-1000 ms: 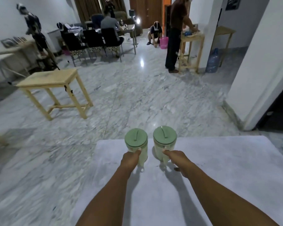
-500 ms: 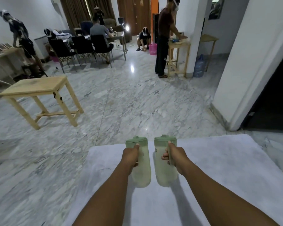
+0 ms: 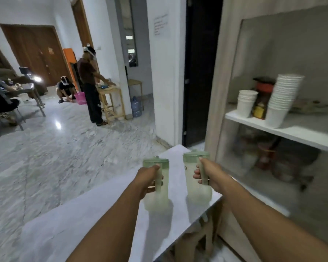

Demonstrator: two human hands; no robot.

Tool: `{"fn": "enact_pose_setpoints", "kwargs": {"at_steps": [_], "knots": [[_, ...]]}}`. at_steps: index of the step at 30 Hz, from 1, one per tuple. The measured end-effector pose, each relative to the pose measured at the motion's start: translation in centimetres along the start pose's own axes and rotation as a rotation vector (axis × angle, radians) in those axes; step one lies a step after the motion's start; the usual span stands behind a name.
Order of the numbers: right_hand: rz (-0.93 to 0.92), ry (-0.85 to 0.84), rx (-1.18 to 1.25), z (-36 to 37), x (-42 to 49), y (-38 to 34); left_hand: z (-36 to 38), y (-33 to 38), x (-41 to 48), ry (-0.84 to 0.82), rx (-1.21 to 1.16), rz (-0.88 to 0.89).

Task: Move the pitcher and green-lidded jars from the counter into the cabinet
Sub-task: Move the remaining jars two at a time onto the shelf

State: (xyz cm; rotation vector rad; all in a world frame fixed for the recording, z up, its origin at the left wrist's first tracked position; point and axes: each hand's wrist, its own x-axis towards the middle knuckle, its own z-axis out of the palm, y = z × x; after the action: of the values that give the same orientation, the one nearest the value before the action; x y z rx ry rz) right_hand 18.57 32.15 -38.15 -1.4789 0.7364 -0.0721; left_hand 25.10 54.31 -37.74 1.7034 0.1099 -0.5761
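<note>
now, with the left hand (image 3: 148, 178) and right hand (image 3: 206, 173) each clamped on a green-lidded jar (image 3: 156, 183) handle above the counter (image 3: 106, 205), carry both level toward the cabinet (image 3: 280, 129) shelf, clear of the stacked cups (image 3: 282, 101).

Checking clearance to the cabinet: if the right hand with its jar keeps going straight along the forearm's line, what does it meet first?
Probably the cabinet's light wooden side panel, not the shelf opening. The right hand points up-left of the white shelf. Depth is unclear.

— The jars?
— Two pale translucent ones, green lids on, upright: left jar (image 3: 156, 183) gripped by the left hand (image 3: 147, 178), right jar (image 3: 196, 176) by the right hand (image 3: 209, 172).
</note>
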Motion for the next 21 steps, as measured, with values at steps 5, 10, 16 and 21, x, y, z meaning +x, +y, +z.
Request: {"fn": "enact_pose_setpoints", "kwargs": {"at_steps": [5, 10, 16, 21], "knots": [[-0.085, 0.215, 0.092, -16.3, -6.7, -1.0, 13.9, 3.8, -5.0, -0.32, 0.162, 0.082], [-0.165, 0.395, 0.149, -32.7, -14.1, -2.5, 28.9, 7.9, -11.7, -0.623, 0.25, 0.182], [-0.279, 0.585, 0.197, -52.1, -23.9, -3.8, 47.4, 12.4, -20.7, -0.887, 0.211, 0.252], [-0.351, 0.8, 0.209, -63.1, -30.2, -3.3, 59.4, 13.1, -26.8, -1.009, 0.199, 0.329]]}}
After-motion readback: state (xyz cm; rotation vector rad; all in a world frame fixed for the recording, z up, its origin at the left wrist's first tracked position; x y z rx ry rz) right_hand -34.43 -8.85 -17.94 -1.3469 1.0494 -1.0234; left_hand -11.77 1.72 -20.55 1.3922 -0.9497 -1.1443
